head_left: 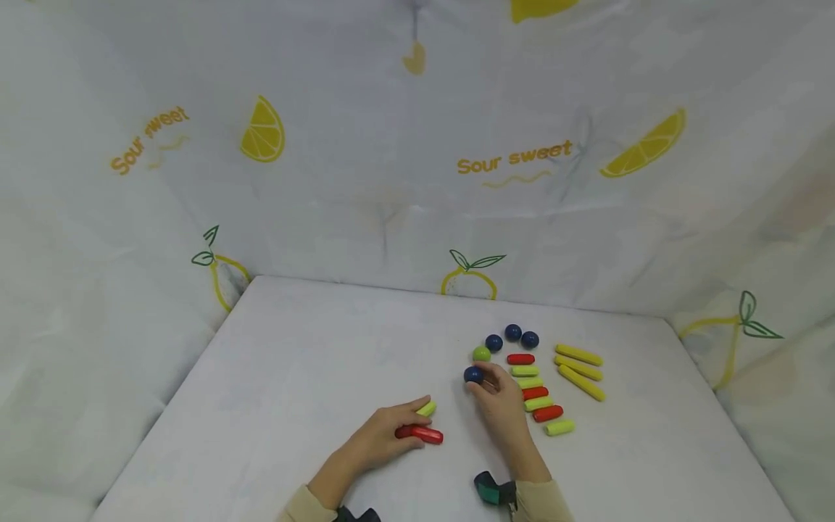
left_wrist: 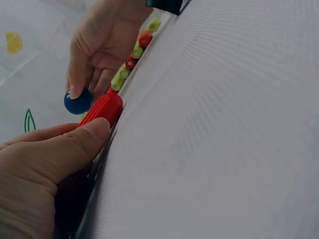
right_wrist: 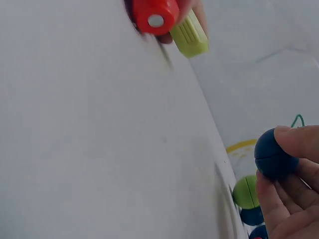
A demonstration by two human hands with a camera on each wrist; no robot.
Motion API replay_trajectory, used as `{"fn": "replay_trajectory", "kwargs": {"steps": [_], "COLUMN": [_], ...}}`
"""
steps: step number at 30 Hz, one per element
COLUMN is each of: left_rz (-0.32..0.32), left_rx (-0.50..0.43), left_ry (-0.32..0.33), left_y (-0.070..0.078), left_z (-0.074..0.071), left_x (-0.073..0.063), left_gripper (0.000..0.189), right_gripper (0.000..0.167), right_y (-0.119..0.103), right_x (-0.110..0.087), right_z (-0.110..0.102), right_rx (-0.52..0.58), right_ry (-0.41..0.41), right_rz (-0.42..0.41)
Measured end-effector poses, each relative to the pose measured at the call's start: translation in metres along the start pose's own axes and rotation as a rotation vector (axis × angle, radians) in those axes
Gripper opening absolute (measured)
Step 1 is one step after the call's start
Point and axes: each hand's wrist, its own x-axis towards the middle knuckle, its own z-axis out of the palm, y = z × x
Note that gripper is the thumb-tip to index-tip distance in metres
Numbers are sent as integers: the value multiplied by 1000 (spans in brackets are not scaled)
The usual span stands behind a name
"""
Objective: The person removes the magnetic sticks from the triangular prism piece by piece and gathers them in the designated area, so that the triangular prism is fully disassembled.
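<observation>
My left hand (head_left: 381, 437) holds a short red rod (head_left: 427, 435) and a short lime-green rod (head_left: 427, 409), whose far ends stick out past the fingers. In the right wrist view a silver disc shows in the end of the red rod (right_wrist: 155, 15), with the lime rod (right_wrist: 190, 37) beside it. To the right, my right hand (head_left: 505, 413) pinches a dark blue ball (head_left: 473, 375) between thumb and fingers, apart from the rods. A seam runs around the ball (right_wrist: 274, 158) in the right wrist view. Just beyond it lies a light green ball (head_left: 481, 354).
Three more blue balls (head_left: 512, 333) lie behind the green one. A column of short red and lime rods (head_left: 548, 413) runs down beside my right hand. Farther right are three longer yellow rods (head_left: 582, 383). Printed cloth (head_left: 365, 145) hangs behind the white table (head_left: 261, 406).
</observation>
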Motion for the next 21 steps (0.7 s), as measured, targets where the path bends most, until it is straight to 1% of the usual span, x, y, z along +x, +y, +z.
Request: {"fn": "replay_trajectory", "kwargs": {"steps": [3,6,12,18,21], "left_rz": [1,-10,-5,-6,7], "left_rx": [-7,-13,-21,-16,-12], "left_ry": [0,2,4,-4,1], "left_y": [0,0,-1,0,1], "left_z": [1,1,0,2,1], "left_x": [0,0,0,-1,0], "left_gripper": [36,36,35,38,42], "right_gripper": [39,40,41,43,43], "right_y": [1,2,4,8,7], "right_x": [2,6,15,19,19], "right_z": [-12,-20,-22,-21,-22], "right_rx": [-36,-75,-151,-207,-225], "right_ry": [60,81,56,49,55], "right_rz": [36,45,7,24,12]}}
